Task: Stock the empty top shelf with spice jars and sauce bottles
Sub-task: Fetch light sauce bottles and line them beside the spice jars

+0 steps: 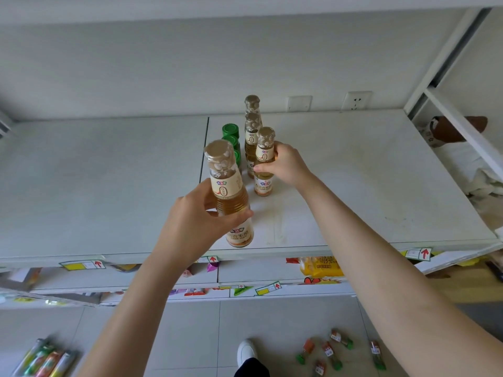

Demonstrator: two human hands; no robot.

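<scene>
Two rear bottles (251,126) are stood in file on the top shelf (367,186), toward the wall (163,77). A third bottle (264,159) is gripped at its shoulder by the curled fingers of the right hand (285,165), at 6 o'clock of that file, and appears to be seated on the shelf. A fourth bottle (227,186) is held upright in the wrapped fingers of the left hand (201,221), at 7 o'clock of the third and close to the front edge (272,253); whether its base is down cannot be told. Three green-capped jars (230,131) are ranked at 9 o'clock of the file, just beside it. More spice jars (329,349) are scattered on the floor (272,317) at 5 o'clock, not yet stocked. The following risks are judged. If the fourth bottle is released so near the edge, it may be tipped off as the wrist is drawn back. If the third is pushed too firmly toward 12 o'clock, the tall, narrow rear bottles may be toppled in sequence. A slip toward 9 o'clock would strike the jars.
</scene>
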